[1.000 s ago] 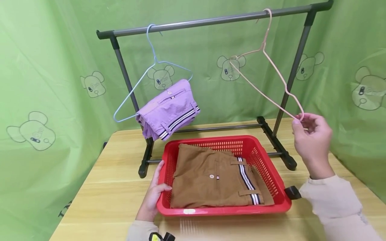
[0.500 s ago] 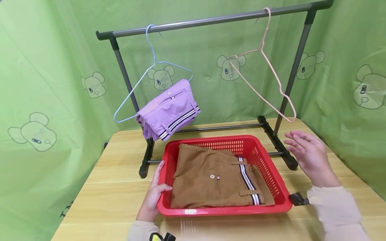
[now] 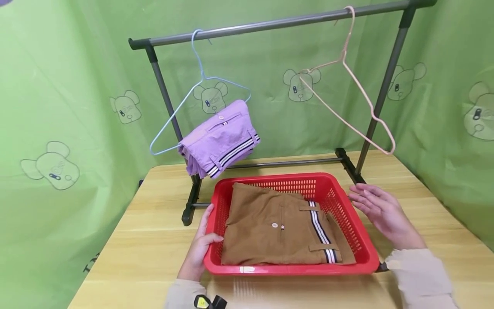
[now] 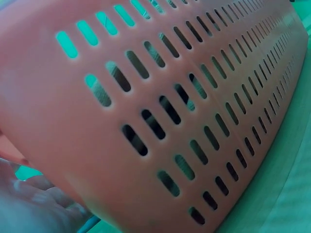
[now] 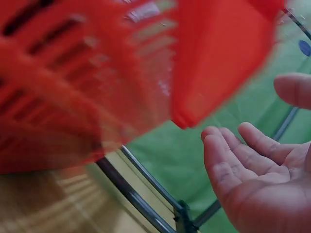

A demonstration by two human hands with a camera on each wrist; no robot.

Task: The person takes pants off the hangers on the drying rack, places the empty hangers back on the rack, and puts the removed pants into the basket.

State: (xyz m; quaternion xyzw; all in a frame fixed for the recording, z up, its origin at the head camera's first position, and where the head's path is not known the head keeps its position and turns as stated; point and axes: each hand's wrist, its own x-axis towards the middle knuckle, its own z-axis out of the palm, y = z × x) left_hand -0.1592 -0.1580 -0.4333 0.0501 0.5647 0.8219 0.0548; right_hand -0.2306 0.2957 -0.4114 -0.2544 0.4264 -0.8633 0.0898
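Red perforated plastic basket (image 3: 287,269) at the centre of the head view, in front of the garment rack and over the wood-grain counter (image 3: 143,240); whether its base touches the surface cannot be told. Folded brown trousers (image 3: 254,236) lie inside it, button upward, the striped waistband toward the right wall. The left hand (image 3: 198,251) grasps the basket's left side, thumb over the rim and fingers along the outside. The right hand (image 3: 386,214) is just beside the right rim, its grip released and its fingers extended; the right wrist view shows a gap between fingertips and plastic. Both wrists emerge from pale sleeves (image 3: 420,279). Behind, the grey garment rack (image 3: 270,25) carries two hangers: a blue hanger (image 3: 203,78), tilted, with folded lilac trousers (image 3: 221,137) over its lower bar, and a pink hanger (image 3: 344,59) at the right. A green curtain (image 3: 88,107) printed with cartoon animal heads encloses the scene.
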